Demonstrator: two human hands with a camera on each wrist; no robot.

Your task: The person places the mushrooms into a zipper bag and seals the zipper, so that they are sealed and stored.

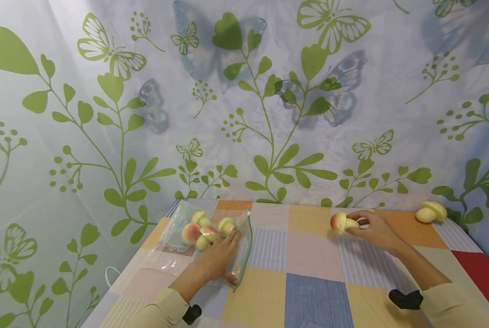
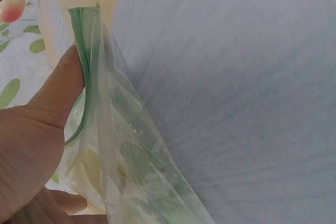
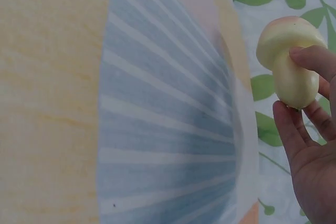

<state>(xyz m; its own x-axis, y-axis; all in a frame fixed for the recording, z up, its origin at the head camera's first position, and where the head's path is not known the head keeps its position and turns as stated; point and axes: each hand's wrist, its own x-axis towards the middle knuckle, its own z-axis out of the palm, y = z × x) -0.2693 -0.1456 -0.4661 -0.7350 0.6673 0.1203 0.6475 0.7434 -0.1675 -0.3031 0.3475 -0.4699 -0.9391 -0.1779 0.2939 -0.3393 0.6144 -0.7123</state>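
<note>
My right hand (image 1: 373,230) holds a toy mushroom (image 1: 340,223) over the cloth, with its reddish-yellow cap to the left. In the right wrist view its thumb and fingertips pinch the pale stem of the mushroom (image 3: 294,77). My left hand (image 1: 217,257) rests on a clear zip bag (image 1: 168,262) at the left. Its fingers reach straight over the bag's upper side. The left thumb (image 2: 65,80) lies along the green zip strip (image 2: 81,51) at the bag's mouth. Several similar mushrooms (image 1: 191,233) lie inside the bag, partly behind the left fingers.
Another yellow mushroom (image 1: 432,212) sits at the far right of the table, near the wall. A patchwork cloth (image 1: 316,298) covers the table. Behind it hangs a curtain (image 1: 244,114) printed with green leaves and butterflies. A white loop (image 1: 112,269) shows at the left table edge.
</note>
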